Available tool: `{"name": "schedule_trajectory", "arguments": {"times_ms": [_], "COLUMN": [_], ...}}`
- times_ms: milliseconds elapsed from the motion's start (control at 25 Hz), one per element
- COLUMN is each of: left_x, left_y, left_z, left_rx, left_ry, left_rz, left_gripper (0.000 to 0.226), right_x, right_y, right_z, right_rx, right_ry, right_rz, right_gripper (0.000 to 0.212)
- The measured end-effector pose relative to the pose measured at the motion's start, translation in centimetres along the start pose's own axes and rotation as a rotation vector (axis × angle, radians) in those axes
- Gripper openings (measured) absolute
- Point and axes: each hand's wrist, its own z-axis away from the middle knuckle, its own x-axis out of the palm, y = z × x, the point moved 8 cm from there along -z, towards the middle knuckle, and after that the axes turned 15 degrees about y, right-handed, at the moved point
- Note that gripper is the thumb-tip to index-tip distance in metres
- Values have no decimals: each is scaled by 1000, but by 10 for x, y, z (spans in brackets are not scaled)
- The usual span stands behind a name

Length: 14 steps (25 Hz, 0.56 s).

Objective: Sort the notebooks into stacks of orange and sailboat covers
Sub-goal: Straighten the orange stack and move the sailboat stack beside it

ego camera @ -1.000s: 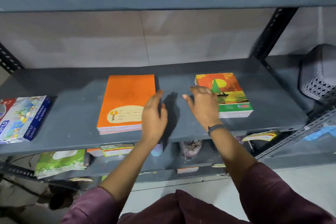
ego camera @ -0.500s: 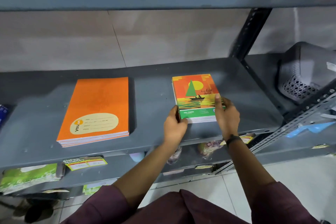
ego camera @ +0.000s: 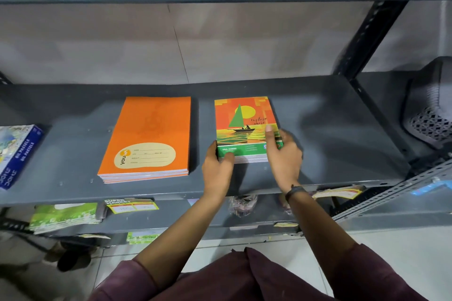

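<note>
Two notebook stacks lie side by side on the grey metal shelf (ego camera: 330,134). The orange stack (ego camera: 151,129) is on the left, its cover showing a beige label. To its right is the sailboat stack (ego camera: 242,115), with a green sail over a yellow and orange scene. My left hand (ego camera: 217,168) grips the sailboat stack's near left corner. My right hand (ego camera: 285,151) holds its near right corner, fingers lying on the cover. Both hands hide part of the stack's front edge.
A blue oil pastels box (ego camera: 17,154) sits at the shelf's left end. A dark perforated basket (ego camera: 433,110) stands on the neighbouring shelf at right, behind a black upright post (ego camera: 367,39). Green packets (ego camera: 63,216) and price tags lie on the lower shelf.
One second ago my hands were between the two stacks. They then moved onto the sailboat stack, and now hold its near corners; the stack sits closer to the orange one.
</note>
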Motion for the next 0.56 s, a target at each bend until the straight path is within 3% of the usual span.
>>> {"name": "schedule_trajectory", "arguments": {"times_ms": [160,320,560], "left_x": [-22,-32,-35], "left_y": [-1,-3,0], "left_z": [-7,-13,-7], "left_rx": [-13,-7,37], "left_ry": [120,156,159], "left_rz": [53,61,43], "left_gripper": [46,31,41], "right_x": [13,18,20], "right_y": [-15,-21,-19], "right_z": [20,35,39], "right_rx": [-27,-64,-56], "right_ry": [-20,-30,-49], "right_rz": [-23,-52,-52], "right_gripper": [57,52,51]}}
